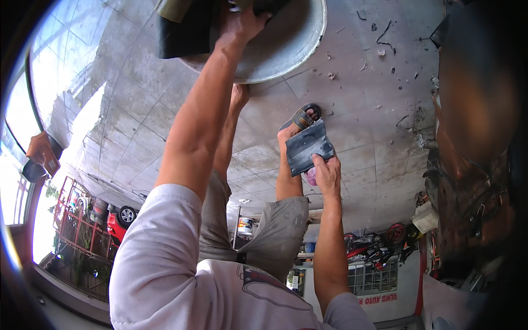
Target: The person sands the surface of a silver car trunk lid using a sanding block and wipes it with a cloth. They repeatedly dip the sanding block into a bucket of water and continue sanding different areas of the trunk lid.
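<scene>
Overhanging the left rim of a pale round basin [269, 61], a black piece [184, 36] sits just beside the left hand [243, 25]; I cannot tell whether that hand's grip is apart or clamped. Rightward, a sandalled foot [302, 117] stands on the tiled floor [379, 181]. Held above the floor, a dark flat sheet [309, 146] is clamped in the grip of the right hand [328, 175], something pink [311, 176] near its palm.

A scuffed dark grey sheet [306, 145] is held tilted.
</scene>
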Available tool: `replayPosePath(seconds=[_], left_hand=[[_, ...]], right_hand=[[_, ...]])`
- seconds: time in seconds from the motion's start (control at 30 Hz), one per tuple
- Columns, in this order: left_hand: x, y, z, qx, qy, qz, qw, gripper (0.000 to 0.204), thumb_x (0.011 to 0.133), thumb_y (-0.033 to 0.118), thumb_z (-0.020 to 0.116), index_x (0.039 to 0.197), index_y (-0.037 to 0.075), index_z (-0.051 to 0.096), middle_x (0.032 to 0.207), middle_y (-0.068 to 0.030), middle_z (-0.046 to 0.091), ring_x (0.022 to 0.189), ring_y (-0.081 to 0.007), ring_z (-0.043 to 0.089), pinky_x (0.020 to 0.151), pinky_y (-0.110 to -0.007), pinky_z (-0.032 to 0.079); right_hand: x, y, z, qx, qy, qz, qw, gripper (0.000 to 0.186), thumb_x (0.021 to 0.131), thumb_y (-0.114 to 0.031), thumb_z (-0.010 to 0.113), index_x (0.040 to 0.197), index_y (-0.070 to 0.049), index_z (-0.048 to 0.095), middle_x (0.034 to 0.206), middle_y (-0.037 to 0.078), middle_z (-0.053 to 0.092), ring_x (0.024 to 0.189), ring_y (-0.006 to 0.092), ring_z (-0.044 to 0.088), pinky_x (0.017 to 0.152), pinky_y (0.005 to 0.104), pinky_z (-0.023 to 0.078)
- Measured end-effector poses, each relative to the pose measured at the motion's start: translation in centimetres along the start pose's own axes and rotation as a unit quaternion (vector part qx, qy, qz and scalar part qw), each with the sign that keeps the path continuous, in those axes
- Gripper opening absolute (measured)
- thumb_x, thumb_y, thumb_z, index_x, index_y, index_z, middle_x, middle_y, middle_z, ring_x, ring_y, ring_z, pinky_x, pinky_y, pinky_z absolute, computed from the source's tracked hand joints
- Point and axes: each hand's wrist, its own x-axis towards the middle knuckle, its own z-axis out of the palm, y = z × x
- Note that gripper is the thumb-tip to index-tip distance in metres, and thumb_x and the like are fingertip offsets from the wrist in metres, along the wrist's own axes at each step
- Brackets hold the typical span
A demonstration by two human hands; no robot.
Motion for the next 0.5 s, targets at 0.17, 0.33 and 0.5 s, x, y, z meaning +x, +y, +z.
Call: replayPosePath(seconds=[0.17, 0.33, 0.5], left_hand=[[3.1, 0.9, 1.7, 0.028, -0.008, 0.027, 0.999, 0.082, 0.087, 0.05, 0.079, 0.151, 0.003, 0.055, 0.15, -0.0257, 0.058, 0.135, -0.0428, 0.058, 0.112, -0.054, 0.046], [4.6, 0.9, -0.4, -0.159, -0.194, -0.072, 0.965, 0.08, 0.088, 0.053, 0.078, 0.149, 0.004, 0.059, 0.14, -0.0242, 0.062, 0.126, -0.04, 0.058, 0.105, -0.052, 0.046], [1.7, -5.5, -1.6, -0.323, -0.145, 0.053, 0.934, 0.047, 0.098, 0.033, 0.061, 0.137, 0.007, 0.068, 0.124, -0.0158, 0.077, 0.109, -0.0378, 0.076, 0.096, -0.051, 0.06]], right_hand=[[0.7, -1.0, 0.5, 0.006, -0.013, -0.007, 1.0, 0.031, 0.095, -0.015, 0.065, 0.12, 0.003, 0.066, 0.106, 0.016, 0.075, 0.095, 0.0278, 0.069, 0.09, 0.0396, 0.054], [0.8, -2.5, 1.0, 0.02, 0.005, -0.028, 0.999, 0.028, 0.097, -0.016, 0.065, 0.116, 0.004, 0.068, 0.102, 0.014, 0.075, 0.09, 0.0254, 0.067, 0.087, 0.0385, 0.054], [0.0, -3.1, 1.1, 0.038, -0.017, -0.045, 0.998, 0.026, 0.098, -0.017, 0.064, 0.109, 0.006, 0.072, 0.098, 0.008, 0.076, 0.087, 0.0169, 0.065, 0.083, 0.0352, 0.053]])
